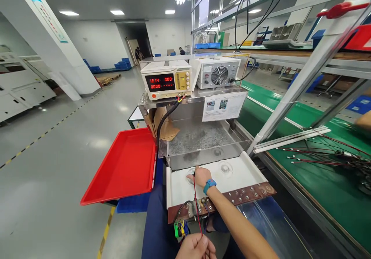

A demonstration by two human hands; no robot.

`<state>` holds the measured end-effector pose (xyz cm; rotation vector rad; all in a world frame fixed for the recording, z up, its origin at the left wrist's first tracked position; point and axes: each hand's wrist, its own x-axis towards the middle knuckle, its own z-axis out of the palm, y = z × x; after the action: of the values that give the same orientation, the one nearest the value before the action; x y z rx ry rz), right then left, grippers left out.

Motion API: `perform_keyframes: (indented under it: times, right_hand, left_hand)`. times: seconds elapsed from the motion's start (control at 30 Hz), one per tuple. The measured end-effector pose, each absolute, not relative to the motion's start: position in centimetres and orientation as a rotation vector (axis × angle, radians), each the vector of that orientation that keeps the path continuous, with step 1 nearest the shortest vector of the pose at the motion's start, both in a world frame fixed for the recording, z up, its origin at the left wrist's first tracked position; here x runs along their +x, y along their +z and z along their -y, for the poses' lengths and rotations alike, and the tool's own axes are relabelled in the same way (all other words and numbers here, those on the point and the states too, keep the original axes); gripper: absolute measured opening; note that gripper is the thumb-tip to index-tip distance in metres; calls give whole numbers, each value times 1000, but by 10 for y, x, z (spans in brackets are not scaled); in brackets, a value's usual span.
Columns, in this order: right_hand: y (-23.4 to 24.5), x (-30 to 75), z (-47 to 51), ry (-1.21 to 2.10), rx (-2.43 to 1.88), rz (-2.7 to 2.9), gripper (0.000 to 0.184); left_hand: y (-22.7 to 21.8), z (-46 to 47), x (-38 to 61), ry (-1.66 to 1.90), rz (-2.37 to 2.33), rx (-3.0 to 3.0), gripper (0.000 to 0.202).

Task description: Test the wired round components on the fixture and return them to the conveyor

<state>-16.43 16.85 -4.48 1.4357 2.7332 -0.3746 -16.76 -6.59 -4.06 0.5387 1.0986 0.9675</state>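
Observation:
My right hand (203, 177), with a blue watch on its wrist, is over the white fixture plate (179, 193). Its fingers close on a small dark-and-light part, partly hidden by the hand, at a round recess (189, 181). From that part a thin red wire (197, 205) runs down toward me. Low in the view, my left hand (194, 247) pinches the wire's lower end between thumb and fingers. Between the hands lies a brown strip (243, 194) with metal studs. Green, yellow and blue clips (181, 229) hang below it.
A power supply (165, 80) with red digits stands on the metal shelf, beside a second fan-backed unit (219, 74). To the left is a red tray (127, 166). On the right, bundled wires (348, 158) lie on a green belt (333, 197). A slanted metal post (301, 77) rises nearby.

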Motion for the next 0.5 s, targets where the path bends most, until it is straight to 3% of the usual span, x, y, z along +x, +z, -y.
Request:
perform_keyframes:
  times: [0.23,0.5]
  right_hand:
    - [-48,-156,-172,-404,1386,-2713,65]
    - [-59,-154,-177,-536,1253,-2754,38]
  left_hand:
    - [10,24,-175,1108,-1218,631,63]
    - [19,-19,-201,1202,-1375,778,44]
